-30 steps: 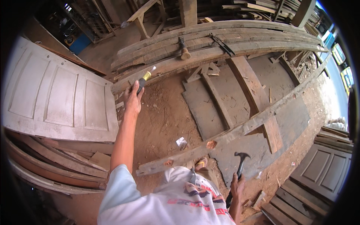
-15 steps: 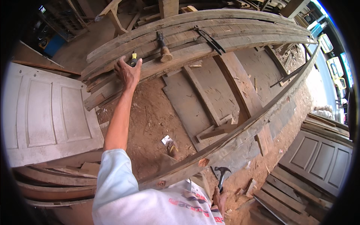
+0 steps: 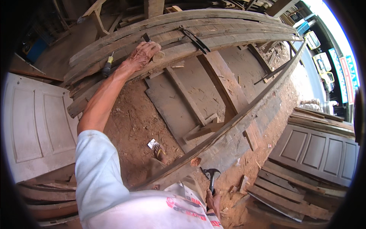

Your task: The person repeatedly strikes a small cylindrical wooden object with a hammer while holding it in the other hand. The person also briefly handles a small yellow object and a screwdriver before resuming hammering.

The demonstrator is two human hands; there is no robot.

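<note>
My left hand [image 3: 143, 54] is closed around a wooden-handled chisel [image 3: 158, 57] lying on the curved planks [image 3: 228, 42]. The dark end of the chisel and its round wooden butt stick out past my fingers. Beside my forearm, a screwdriver [image 3: 108, 68] with a black and yellow handle rests on the same planks. Farther right along them are long-handled pincers [image 3: 194, 39]. Low at the right, near my body, my right hand [image 3: 213, 199] grips a claw hammer [image 3: 212, 174] by its handle, the head upward.
A long curved beam [image 3: 228, 131] crosses in front of me. Beyond it, a broad board [image 3: 223, 84] and loose timber lie over a grey sheet. Panelled doors stand at the left [image 3: 40, 122] and right [image 3: 310, 152]. Stacked planks [image 3: 289, 194] lie low at the right.
My left hand has moved right from the screwdriver to the chisel and closed on it. The screwdriver now lies uncovered. My right hand still holds the hammer. The whole view has shifted somewhat.
</note>
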